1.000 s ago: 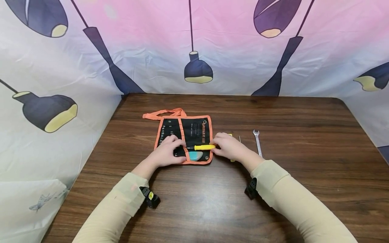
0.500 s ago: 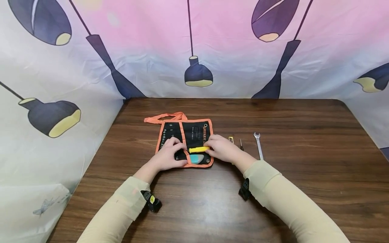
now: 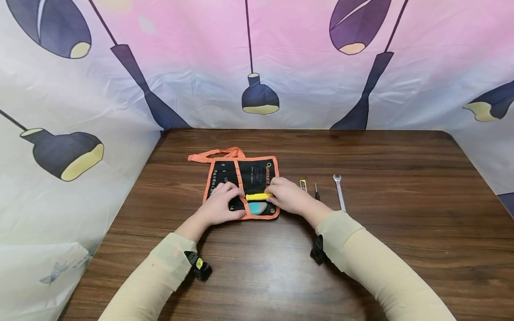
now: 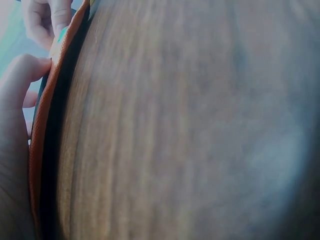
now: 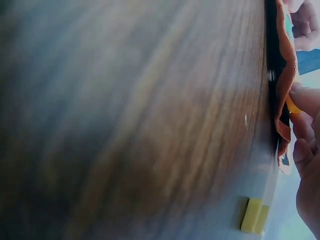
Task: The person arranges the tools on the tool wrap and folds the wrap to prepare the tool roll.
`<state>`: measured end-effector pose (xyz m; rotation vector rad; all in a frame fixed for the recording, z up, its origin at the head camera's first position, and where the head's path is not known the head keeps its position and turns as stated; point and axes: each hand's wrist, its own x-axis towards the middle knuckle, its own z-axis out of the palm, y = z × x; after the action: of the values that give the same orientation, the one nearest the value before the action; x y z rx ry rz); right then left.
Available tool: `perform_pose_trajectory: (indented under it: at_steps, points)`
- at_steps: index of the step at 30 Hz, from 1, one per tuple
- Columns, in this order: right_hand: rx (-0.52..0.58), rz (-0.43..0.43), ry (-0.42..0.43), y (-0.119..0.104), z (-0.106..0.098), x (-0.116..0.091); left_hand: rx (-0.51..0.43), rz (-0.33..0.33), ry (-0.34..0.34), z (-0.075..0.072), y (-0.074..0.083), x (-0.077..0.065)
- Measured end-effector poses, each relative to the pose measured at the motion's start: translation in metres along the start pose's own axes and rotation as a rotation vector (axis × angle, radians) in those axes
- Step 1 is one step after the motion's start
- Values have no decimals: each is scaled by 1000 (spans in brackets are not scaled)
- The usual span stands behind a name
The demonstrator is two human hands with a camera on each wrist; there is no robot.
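A black tool pouch [image 3: 254, 170] with orange trim lies flat on the table. My left hand [image 3: 218, 206] holds it by the orange pocket edge, index finger and thumb apart on either side of a pocket mouth. Between the fingers and thumb of my right hand [image 3: 290, 195] is the end of a yellow-handled screwdriver [image 3: 257, 196]; its shaft is hidden in the pocket. Just below it, a teal and grey rounded handle [image 3: 257, 208] sticks out of the pouch. In the right wrist view, a bit of the screwdriver handle [image 5: 293, 106] shows beside the wavy orange trim.
To the right of the pouch lie a small yellow item [image 3: 303, 185], a thin dark screwdriver [image 3: 317, 194] partly behind my wrist, and a silver wrench [image 3: 339, 191]. An orange strap [image 3: 217, 154] trails from the pouch's far left corner. A printed cloth hangs behind the table [image 3: 401, 165].
My right hand has moved left with the screwdriver, and its shaft has slid out of sight into the pocket. The left hand stays on the pouch. More of the items at right is uncovered.
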<state>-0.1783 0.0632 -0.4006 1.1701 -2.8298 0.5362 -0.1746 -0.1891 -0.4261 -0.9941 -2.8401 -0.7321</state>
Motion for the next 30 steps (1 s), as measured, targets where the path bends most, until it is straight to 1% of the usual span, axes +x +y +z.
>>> perform_pose_trajectory:
  at_steps: [7, 13, 16, 20, 25, 30]
  points:
    - [3, -18, 7, -5, 4, 7, -4, 5, 21, 1, 0, 0]
    - [20, -8, 19, -7, 5, 12, -6, 4, 29, 1, -1, 0]
    - [35, 13, 0, -5, 6, 14, -12, -5, 27, 1, -1, 0]
    - [62, 61, -21, -1, 3, 10, -27, -26, 22, 0, -1, 0]
    - [80, 111, -21, 4, 1, 5, -21, -52, 22, -2, 0, 1]
    - [98, 132, -14, 6, 2, 2, -21, -63, 17, -2, 0, 0]
